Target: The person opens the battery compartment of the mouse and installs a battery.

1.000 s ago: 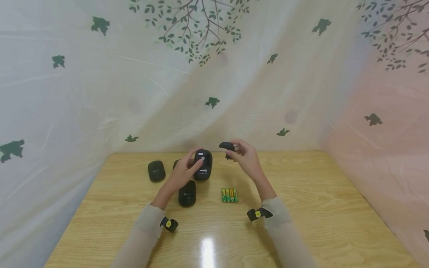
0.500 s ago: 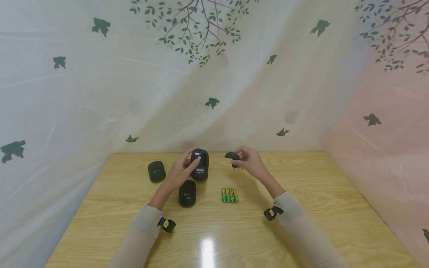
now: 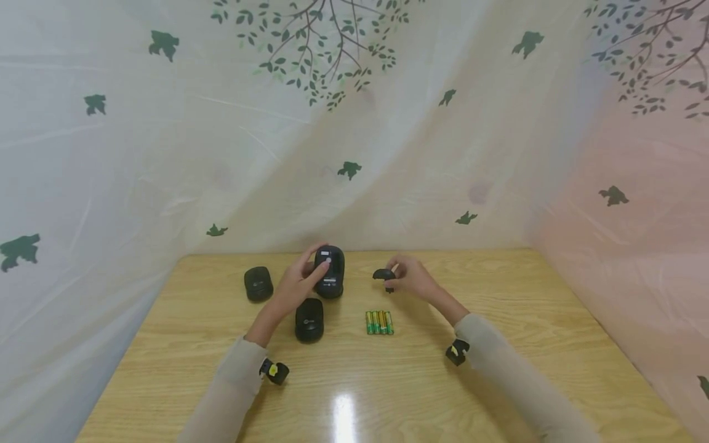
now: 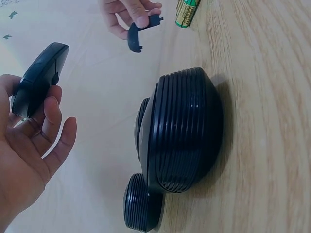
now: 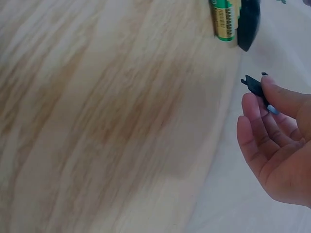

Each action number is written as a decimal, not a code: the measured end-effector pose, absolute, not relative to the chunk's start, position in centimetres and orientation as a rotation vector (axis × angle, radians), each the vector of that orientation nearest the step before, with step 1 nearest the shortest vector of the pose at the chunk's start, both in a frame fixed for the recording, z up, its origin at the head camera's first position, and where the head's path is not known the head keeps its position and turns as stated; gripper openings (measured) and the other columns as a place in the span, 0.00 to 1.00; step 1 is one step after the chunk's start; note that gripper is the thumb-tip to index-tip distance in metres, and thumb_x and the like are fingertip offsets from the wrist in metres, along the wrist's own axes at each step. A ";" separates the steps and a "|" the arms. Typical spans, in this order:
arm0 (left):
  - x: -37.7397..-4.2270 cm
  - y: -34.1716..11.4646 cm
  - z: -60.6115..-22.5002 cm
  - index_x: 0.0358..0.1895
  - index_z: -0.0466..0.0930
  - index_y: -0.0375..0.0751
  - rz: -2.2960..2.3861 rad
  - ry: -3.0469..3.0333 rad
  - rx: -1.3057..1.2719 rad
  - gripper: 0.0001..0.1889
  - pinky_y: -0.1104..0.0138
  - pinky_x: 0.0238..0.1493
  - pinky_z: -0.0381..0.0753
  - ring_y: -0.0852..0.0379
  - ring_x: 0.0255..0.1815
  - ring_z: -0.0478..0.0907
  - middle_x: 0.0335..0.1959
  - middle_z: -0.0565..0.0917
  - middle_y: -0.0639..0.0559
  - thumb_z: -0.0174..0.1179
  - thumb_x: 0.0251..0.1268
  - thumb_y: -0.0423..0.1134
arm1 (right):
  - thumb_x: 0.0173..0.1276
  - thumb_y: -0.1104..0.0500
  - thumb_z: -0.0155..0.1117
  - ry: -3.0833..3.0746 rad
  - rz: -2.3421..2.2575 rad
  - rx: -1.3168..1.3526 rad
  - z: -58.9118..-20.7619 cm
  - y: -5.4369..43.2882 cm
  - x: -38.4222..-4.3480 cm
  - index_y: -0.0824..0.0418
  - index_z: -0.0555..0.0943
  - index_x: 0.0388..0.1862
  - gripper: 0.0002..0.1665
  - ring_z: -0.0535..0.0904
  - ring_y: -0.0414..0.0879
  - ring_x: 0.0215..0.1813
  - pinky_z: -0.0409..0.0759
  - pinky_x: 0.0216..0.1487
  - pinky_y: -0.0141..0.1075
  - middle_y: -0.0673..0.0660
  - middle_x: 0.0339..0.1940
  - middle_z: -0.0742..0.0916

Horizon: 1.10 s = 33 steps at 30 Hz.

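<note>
The upturned black mouse point(image 3: 334, 275) is held in the left hand point(image 3: 295, 284), above the table point(image 3: 554, 332). At its three o'clock, the right hand point(image 3: 414, 280) pinches a black cover point(image 3: 381, 274); four batteries point(image 3: 382, 323) lie between four and five.

Curtained booth, leafy drapes point(image 3: 399, 178) round wooden table point(image 3: 388, 369)

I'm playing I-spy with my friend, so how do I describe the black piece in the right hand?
Start at the wooden table and find the row of four green-and-gold batteries on it. Look just beyond them, to the person's right hand, which pinches the small black piece. It's thin and curved, while the black mice to its left are chunky and rounded.
</note>
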<state>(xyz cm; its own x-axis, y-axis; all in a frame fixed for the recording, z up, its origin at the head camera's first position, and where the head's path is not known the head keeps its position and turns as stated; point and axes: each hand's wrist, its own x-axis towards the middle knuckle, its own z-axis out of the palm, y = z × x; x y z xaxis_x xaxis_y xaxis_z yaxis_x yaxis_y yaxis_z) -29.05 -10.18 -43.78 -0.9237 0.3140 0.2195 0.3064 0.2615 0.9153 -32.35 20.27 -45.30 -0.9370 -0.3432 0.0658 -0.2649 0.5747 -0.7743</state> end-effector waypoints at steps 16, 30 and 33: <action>-28.8 -10.3 -43.7 0.77 0.63 0.60 1.794 2.549 0.650 0.26 0.45 0.36 0.83 0.49 0.40 0.83 0.51 0.86 0.36 0.53 0.80 0.48 | 0.64 0.65 0.74 2.675 -1.135 -0.485 -46.8 20.4 -32.8 0.70 0.80 0.53 0.20 0.84 0.45 0.26 0.80 0.29 0.34 0.59 0.28 0.87; -28.8 -10.2 -43.7 0.77 0.63 0.55 1.798 2.550 0.693 0.26 0.64 0.41 0.82 0.43 0.55 0.85 0.61 0.82 0.35 0.53 0.81 0.47 | 0.65 0.58 0.76 2.824 -0.918 -0.451 -47.2 20.2 -32.9 0.69 0.86 0.52 0.21 0.80 0.42 0.31 0.76 0.32 0.32 0.56 0.32 0.88; -28.9 -10.3 -43.7 0.77 0.63 0.56 1.795 2.555 0.690 0.26 0.64 0.41 0.82 0.43 0.56 0.85 0.62 0.82 0.36 0.53 0.81 0.47 | 0.65 0.59 0.75 2.829 -0.891 -0.468 -47.2 20.2 -32.9 0.68 0.87 0.50 0.18 0.78 0.42 0.31 0.75 0.31 0.32 0.55 0.30 0.87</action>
<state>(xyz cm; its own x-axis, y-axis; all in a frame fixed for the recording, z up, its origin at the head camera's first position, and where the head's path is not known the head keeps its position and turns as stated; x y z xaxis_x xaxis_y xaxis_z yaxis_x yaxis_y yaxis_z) -28.87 -10.25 -43.73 -0.9054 0.3131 0.2868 0.3760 0.2772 0.8842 -32.89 20.17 -47.22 -0.9420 -0.3334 -0.0382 -0.2514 0.7764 -0.5779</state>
